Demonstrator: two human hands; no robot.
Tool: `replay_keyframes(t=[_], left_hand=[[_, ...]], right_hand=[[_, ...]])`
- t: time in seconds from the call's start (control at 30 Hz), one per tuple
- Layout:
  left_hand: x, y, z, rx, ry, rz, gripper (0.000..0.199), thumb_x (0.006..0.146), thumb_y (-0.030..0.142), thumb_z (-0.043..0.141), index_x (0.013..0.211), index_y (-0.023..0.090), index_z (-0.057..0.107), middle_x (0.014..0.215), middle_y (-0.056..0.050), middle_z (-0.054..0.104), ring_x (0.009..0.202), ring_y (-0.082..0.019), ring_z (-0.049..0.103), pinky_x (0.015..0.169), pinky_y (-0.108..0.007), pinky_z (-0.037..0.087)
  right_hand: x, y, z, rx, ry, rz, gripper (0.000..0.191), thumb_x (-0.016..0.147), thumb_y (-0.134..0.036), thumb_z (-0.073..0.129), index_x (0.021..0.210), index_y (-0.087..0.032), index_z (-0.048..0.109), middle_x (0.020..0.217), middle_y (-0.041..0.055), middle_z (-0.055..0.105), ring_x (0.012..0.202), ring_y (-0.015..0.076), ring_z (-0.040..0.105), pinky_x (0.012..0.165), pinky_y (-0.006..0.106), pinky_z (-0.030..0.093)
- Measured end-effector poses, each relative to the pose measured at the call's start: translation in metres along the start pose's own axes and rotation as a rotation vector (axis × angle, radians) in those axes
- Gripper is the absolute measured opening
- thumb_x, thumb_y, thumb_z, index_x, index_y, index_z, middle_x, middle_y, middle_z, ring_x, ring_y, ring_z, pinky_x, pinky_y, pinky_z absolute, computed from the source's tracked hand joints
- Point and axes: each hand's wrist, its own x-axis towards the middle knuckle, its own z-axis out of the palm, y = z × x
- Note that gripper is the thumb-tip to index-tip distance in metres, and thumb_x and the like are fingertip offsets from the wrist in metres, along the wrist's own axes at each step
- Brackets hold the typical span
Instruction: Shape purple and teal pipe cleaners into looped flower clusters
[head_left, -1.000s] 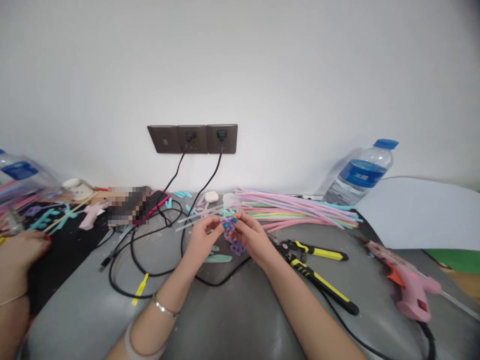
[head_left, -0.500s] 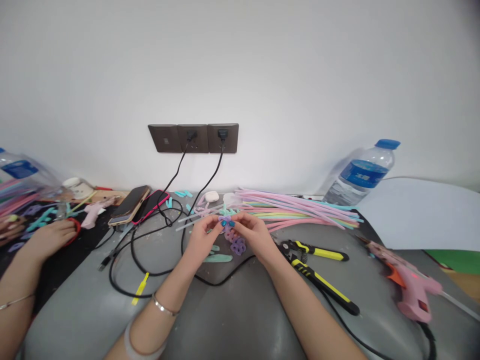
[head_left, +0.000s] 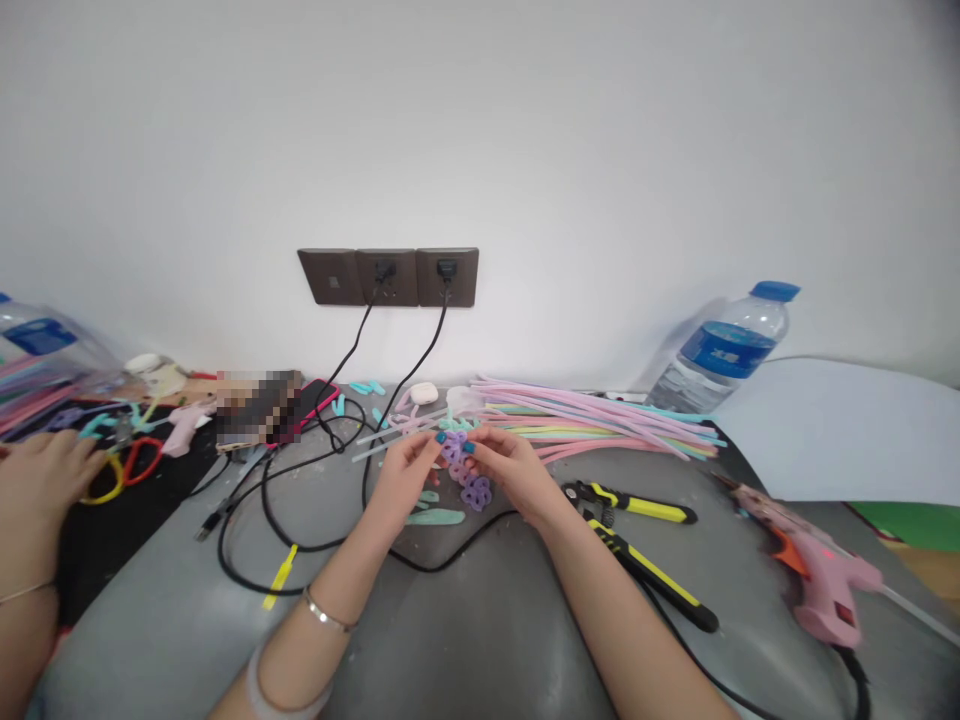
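Observation:
Between the fingertips of both my hands is a small purple flower (head_left: 454, 448) bent from fuzzy pipe cleaner. My left hand (head_left: 413, 470) pinches it from the left, and my right hand (head_left: 508, 465) grips its right side. Just below lie a pink pipe-cleaner flower (head_left: 459, 472) and another purple flower (head_left: 476, 492) on the grey table. Mint-green pipe-cleaner pieces (head_left: 436, 517) rest beside my left fingers. Behind my fingertips are mint-green loops (head_left: 459, 424), partly hidden.
Pastel pipe cleaners (head_left: 592, 415) lie along the wall. Yellow-black pliers (head_left: 645, 550), a pink glue gun (head_left: 821, 575) and a water bottle (head_left: 726, 348) stand or lie right. Leftward are black cables (head_left: 262, 500), phones (head_left: 259, 410), scissors (head_left: 139, 462) and another person's hand (head_left: 49, 475).
My fingers have shifted slightly on the purple flower, showing more of it. At left, the other person's hand has moved left, off the scissors, which now lie on the table.

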Motion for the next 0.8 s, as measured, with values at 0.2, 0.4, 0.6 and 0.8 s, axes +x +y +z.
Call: replay_keyframes(t=[0.2, 0.4, 0.6, 0.8], left_hand=[[-0.0004, 0.0008, 0.0024, -0.116, -0.014, 0.004, 0.043, 0.072, 0.050, 0.069, 0.098, 0.016, 0.068, 0.091, -0.008, 0.069, 0.074, -0.018, 0.065, 0.053, -0.024, 0.051], [0.0026, -0.0018, -0.0016, -0.019, -0.031, 0.078, 0.034, 0.072, 0.041, 0.071, 0.095, 0.015, 0.070, 0.083, -0.005, 0.070, 0.065, -0.014, 0.060, 0.055, -0.024, 0.051], [0.0042, -0.0029, -0.0042, 0.055, -0.074, 0.112, 0.026, 0.072, 0.035, 0.071, 0.088, 0.015, 0.071, 0.076, -0.003, 0.067, 0.065, -0.014, 0.058, 0.053, -0.022, 0.047], [0.0025, 0.0001, -0.0035, 0.067, -0.092, 0.120, 0.024, 0.075, 0.038, 0.068, 0.086, 0.017, 0.069, 0.074, -0.002, 0.063, 0.064, -0.014, 0.056, 0.050, -0.021, 0.045]], right_hand=[[-0.0006, -0.0014, 0.0034, 0.092, 0.037, 0.005, 0.034, 0.058, -0.040, 0.086, 0.072, -0.020, 0.063, 0.064, -0.0015, 0.063, 0.060, 0.0146, 0.059, 0.059, 0.027, 0.047], [-0.0042, -0.0033, 0.0063, 0.081, -0.067, 0.023, 0.035, 0.061, -0.038, 0.085, 0.073, -0.020, 0.058, 0.070, -0.0014, 0.064, 0.063, 0.0145, 0.061, 0.062, 0.027, 0.047], [-0.0043, -0.0051, 0.0050, -0.089, 0.005, -0.087, 0.030, 0.069, -0.045, 0.078, 0.083, -0.021, 0.066, 0.072, -0.0008, 0.062, 0.061, 0.0134, 0.054, 0.055, 0.025, 0.042], [-0.0021, -0.0039, 0.0043, -0.167, -0.011, -0.117, 0.033, 0.067, -0.048, 0.078, 0.074, -0.019, 0.065, 0.063, -0.0020, 0.057, 0.056, 0.0123, 0.048, 0.053, 0.026, 0.038]])
